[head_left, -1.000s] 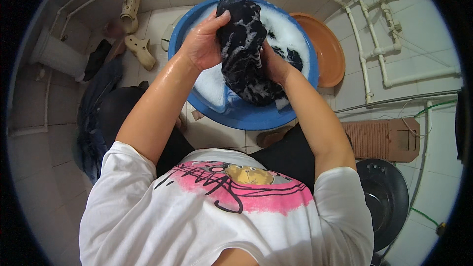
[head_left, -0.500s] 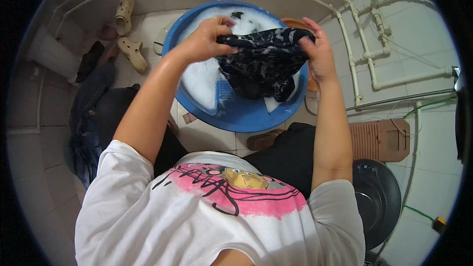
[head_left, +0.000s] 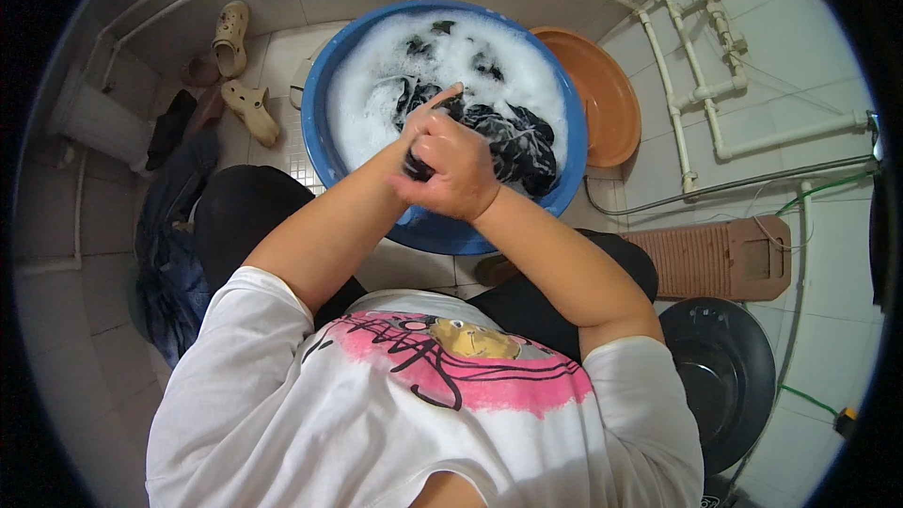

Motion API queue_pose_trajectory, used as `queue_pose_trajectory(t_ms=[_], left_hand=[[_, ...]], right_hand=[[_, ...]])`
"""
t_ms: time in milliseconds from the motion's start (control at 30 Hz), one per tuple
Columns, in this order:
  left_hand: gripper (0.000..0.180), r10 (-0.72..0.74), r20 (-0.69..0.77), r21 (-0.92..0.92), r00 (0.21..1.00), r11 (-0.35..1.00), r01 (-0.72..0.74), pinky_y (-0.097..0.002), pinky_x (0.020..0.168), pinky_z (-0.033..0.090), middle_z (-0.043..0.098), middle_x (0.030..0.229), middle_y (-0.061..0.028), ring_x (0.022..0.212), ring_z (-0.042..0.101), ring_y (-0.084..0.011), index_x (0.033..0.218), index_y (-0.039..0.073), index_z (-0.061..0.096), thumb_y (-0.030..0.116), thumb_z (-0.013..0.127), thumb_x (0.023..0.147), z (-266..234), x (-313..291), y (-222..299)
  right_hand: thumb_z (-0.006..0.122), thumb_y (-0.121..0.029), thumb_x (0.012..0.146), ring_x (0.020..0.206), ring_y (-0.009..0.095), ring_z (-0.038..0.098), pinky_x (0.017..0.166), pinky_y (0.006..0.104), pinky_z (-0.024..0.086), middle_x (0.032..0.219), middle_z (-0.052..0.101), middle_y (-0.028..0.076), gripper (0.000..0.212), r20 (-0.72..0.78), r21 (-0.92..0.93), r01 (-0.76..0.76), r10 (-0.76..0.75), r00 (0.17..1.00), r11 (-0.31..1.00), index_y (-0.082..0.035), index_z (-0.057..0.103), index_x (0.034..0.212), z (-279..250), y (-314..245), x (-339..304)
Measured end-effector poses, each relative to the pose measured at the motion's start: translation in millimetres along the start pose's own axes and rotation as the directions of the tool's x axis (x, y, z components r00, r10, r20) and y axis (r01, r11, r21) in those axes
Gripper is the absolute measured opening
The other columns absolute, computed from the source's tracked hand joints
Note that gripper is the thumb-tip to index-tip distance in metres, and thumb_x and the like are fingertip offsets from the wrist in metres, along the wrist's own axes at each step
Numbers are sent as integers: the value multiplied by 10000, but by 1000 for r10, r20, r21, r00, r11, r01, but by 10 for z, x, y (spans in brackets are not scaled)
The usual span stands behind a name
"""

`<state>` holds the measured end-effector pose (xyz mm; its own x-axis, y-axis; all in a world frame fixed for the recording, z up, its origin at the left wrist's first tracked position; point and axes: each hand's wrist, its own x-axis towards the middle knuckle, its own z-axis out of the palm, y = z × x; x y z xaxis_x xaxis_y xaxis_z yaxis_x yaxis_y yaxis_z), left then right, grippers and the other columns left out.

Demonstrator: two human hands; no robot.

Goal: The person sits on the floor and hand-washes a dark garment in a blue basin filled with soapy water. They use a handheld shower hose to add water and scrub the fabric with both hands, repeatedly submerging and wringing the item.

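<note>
Over the near part of a round blue tub [head_left: 318, 132] full of white suds, my two hands are pressed together. Wet black cloth shows between them, and more of the black garment [head_left: 517, 149] lies in the foam to their right. My right hand [head_left: 453, 167] is in front, its fingers curled round the bunched cloth. Partly hidden behind it, my left hand [head_left: 425, 120] also grips the cloth, one finger stretched toward the suds. Other dark bits of cloth [head_left: 487, 66] poke through the foam farther back.
An orange basin [head_left: 609, 99] stands behind the tub's right side. At the right are a brown washboard [head_left: 705, 259] and a black basin [head_left: 720, 386]. Pale clogs [head_left: 250, 113] and dark blue jeans [head_left: 174, 254] lie left. White pipes [head_left: 701, 94] run along the walls.
My hands have come together from opposite ends of the garment, which was held up and spread between them. Now it is bunched, partly down in the suds.
</note>
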<state>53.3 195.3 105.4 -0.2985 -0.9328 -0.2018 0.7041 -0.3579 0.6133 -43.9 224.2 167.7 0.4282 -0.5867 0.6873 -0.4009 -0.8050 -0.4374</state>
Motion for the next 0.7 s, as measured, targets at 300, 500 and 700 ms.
queue_pose_trajectory(t_ms=[300,500,700], left_hand=[[387,-120,-353,118,928,978,172,-354,622,449,540,688,-98,626,530,-223,818,34,524,421,509,823,203,135,78],[189,-178,-238,-34,955,984,175,-357,725,455,579,881,-68,790,545,-212,926,62,544,223,487,843,522,43,-94],[291,-7,79,52,997,999,3,-344,633,447,548,782,-47,716,537,-180,921,60,533,339,470,870,-187,174,-263]], right_hand=[[608,-136,719,548,325,512,501,379,422,614,507,147,144,-189,30,-92,96,977,995,-68,532,617,223,202,-135],[497,-201,801,599,355,558,549,397,450,642,573,195,263,-117,-26,-759,752,649,651,7,561,653,-100,575,-63],[554,-124,736,581,356,508,526,422,417,611,501,163,182,-161,-65,-255,242,957,965,-54,488,581,234,141,-209]])
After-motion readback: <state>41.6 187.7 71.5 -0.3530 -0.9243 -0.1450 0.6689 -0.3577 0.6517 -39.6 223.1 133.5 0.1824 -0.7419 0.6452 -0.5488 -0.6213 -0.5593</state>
